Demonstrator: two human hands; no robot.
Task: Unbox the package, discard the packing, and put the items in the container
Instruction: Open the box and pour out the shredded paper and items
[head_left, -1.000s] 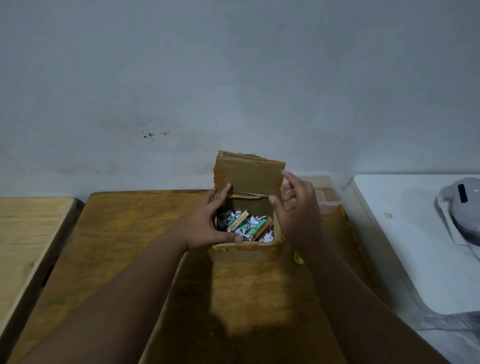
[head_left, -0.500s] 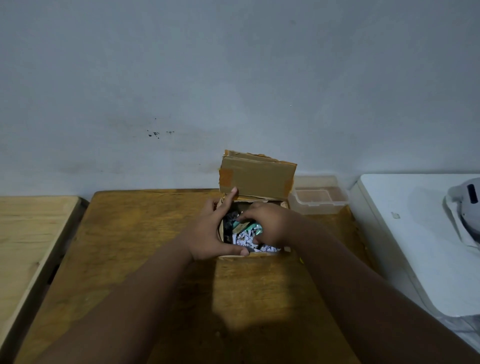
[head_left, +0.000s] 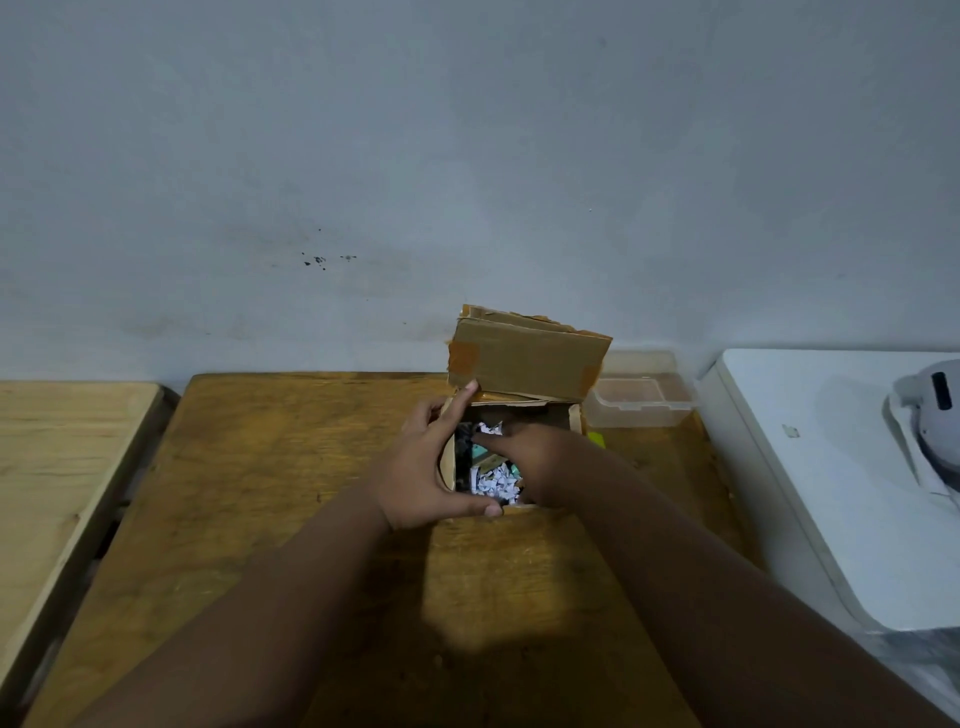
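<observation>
step: dig out items | left hand (head_left: 426, 467) unclenched, straight thumb+forefinger bracing cardboard box (head_left: 524, 358) on table (head_left: 291, 467) so it stays put | right hand (head_left: 535, 452) inside among shredded paper (head_left: 491, 480), grasp: can't tell | container (head_left: 641, 402) just beside box, short drop-off

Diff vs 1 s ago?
Right hand moved from beside the raised flap down into the box, among the shredded paper; any grip is hidden. Left hand remains braced on the box's left side, flap remains up, container unmoved.
</observation>
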